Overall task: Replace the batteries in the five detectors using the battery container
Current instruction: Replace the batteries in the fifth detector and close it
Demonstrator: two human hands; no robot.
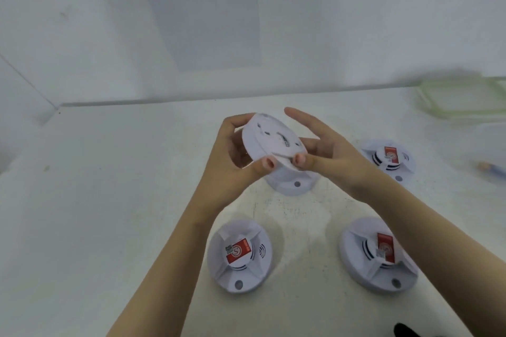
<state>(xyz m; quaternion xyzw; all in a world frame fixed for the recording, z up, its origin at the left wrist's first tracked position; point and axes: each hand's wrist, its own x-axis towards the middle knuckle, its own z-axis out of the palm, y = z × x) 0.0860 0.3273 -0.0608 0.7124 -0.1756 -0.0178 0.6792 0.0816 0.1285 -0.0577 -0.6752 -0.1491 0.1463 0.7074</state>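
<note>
I hold a white round detector (269, 142) up above the table, its flat back turned toward me. My left hand (241, 153) grips its left rim, thumb on the near edge. My right hand (320, 148) holds the right side, thumb at the near rim and fingers spread behind it. Under my hands another detector (294, 182) lies on the table, partly hidden. Three more lie face up with red labels: front left detector (239, 254), front right detector (379, 254), far right detector (388, 160). The clear battery container (462, 98) with a green rim is at the back right, blurred.
The white table (109, 200) meets a white wall with a printed instruction sheet (202, 8). A small blurred blue and tan object (491, 168) lies at the right edge. A dark object (405, 330) shows at the bottom edge.
</note>
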